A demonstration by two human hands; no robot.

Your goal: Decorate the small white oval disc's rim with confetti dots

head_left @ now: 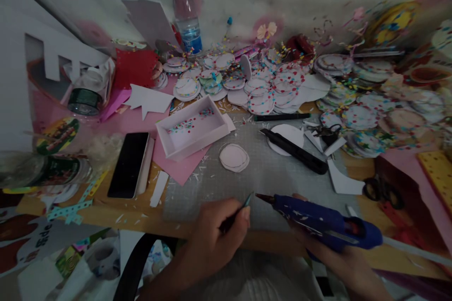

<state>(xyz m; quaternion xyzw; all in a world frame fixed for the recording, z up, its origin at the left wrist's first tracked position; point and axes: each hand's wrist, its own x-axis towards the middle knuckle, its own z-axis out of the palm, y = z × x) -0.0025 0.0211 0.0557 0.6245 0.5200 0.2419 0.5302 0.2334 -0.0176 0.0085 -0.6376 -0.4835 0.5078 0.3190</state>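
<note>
My left hand (215,233) is closed around a dark, thin pair of tweezers (245,202), whose pointed tip catches a teal sheen. My right hand (330,256) grips a blue hot glue gun (314,218), with a pale glue stick (416,250) poking out at its back. The gun's nozzle points left, close to the tweezer tip. Just beyond both tools, a small stack of white paper circles (234,157) lies on the grey cutting mat (197,202). Behind it stands a white open box (196,127) holding small red and teal dots.
A black utility knife (296,150) lies across a white disc (287,136). Piles of dotted paper circles (261,87) line the back. At left are a phone (129,164) and a jar (84,96); scissors (383,193) lie right. A water bottle (187,19) stands behind.
</note>
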